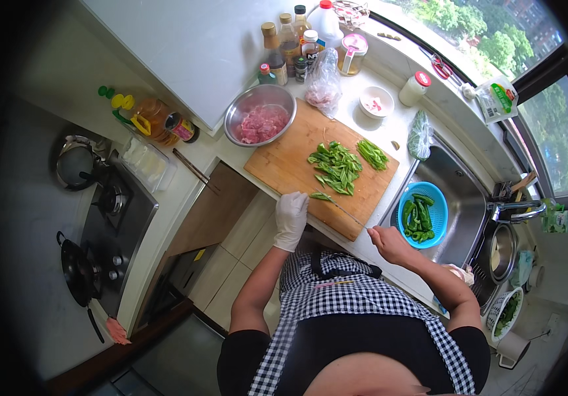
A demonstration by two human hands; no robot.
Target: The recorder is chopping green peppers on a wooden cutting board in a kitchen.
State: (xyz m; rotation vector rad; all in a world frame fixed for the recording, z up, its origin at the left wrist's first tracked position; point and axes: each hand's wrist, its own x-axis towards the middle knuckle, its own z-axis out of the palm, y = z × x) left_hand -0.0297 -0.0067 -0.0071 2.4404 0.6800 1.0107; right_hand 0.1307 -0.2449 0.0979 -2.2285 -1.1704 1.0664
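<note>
In my right hand (390,244) is the handle of a kitchen knife (346,212). Its thin blade slants up and left over the near part of a wooden cutting board (279,166). The blade's tip end is at a small green pepper piece (320,196). My left hand (291,220), in a white glove, is curled at the board's near left edge, its fingertips against or just beside that piece; whether they grip it is hidden. Farther up the board lie a pile of cut green pepper (337,167) and a smaller bunch of pepper strips (372,154).
A steel bowl of raw meat (264,123) overlaps the board's left corner. Behind are a plastic bag (324,84), a white bowl (376,102) and several bottles (289,44). At right, a blue basket of whole green peppers (417,218) sits at the sink (467,190). A gas stove (120,222) stands left.
</note>
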